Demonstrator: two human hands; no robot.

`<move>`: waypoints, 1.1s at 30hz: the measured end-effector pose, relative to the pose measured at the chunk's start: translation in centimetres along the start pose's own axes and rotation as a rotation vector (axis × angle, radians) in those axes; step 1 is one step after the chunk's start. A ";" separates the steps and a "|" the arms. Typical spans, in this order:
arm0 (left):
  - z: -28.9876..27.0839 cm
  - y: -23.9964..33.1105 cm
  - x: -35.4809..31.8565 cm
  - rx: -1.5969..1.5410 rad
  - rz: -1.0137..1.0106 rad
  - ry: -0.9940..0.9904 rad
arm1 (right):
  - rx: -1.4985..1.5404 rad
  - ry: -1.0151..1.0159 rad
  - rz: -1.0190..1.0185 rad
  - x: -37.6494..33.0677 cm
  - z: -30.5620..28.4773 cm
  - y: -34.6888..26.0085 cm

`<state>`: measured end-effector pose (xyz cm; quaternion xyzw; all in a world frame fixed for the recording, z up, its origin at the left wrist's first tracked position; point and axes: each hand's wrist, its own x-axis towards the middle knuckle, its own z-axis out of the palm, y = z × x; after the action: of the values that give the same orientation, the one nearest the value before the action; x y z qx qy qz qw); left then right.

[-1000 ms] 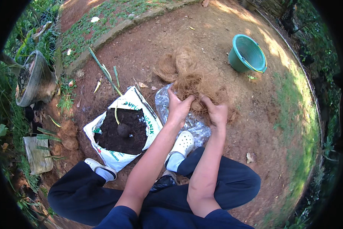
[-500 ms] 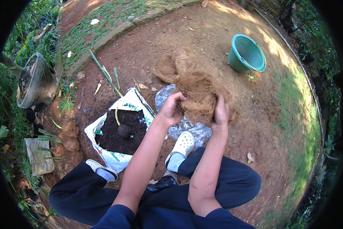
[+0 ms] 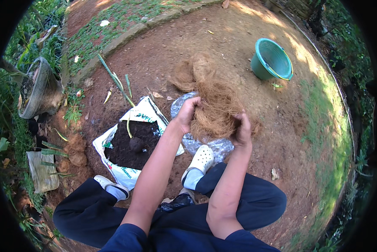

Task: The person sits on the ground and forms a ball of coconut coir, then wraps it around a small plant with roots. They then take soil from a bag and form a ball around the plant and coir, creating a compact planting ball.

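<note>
A loose brown wad of coconut fibre [image 3: 217, 110] is held up between my two hands. My left hand [image 3: 188, 114] grips its left side, and my right hand [image 3: 241, 129] closes on its right edge; the fibre hides some fingertips. Clear plastic [image 3: 218, 148] lies crumpled on the ground beneath. More fibre [image 3: 184, 75] sits in a heap just beyond. Left of my arms stands a white sack [image 3: 127, 176] filled with dark soil [image 3: 123, 147]. A round dark ball [image 3: 136, 145] rests on the soil, a thin pale-green shoot [image 3: 129, 127] rising beside it.
A green bucket [image 3: 262, 63] with a yellow handle stands at the far right. Long green stalks [image 3: 115, 80] lie behind the sack. Fibre-wrapped balls [image 3: 77, 151] with cut leaves lie at left, near a ribbed grey pot [image 3: 43, 94] tipped sideways. My shoe [image 3: 203, 158] is close below the plastic.
The fibre wad has been turned and reshaped between my hands, now more upright and rounded. My left hand has shifted slightly left and up; my right hand has rolled inward. The sack stays put.
</note>
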<state>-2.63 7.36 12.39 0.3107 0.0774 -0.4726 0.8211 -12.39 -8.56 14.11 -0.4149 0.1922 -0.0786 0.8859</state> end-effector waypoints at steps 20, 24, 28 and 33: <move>0.5 0.7 -0.8 0.039 0.126 0.133 | -0.505 0.285 -0.425 1.5 1.6 0.7; 1.2 1.1 -1.3 0.118 0.096 0.150 | -0.633 0.322 -0.407 1.6 1.3 1.1; 2.3 0.2 -2.0 0.460 0.265 0.080 | -0.872 0.447 -0.503 1.8 1.4 1.0; 2.2 -0.3 -2.6 0.559 0.249 -0.055 | -1.032 0.644 -0.692 1.5 2.1 0.9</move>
<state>-4.65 7.79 15.10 0.5188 -0.1168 -0.3795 0.7571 -10.20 -6.95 14.23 -0.7760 0.3147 -0.3740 0.3985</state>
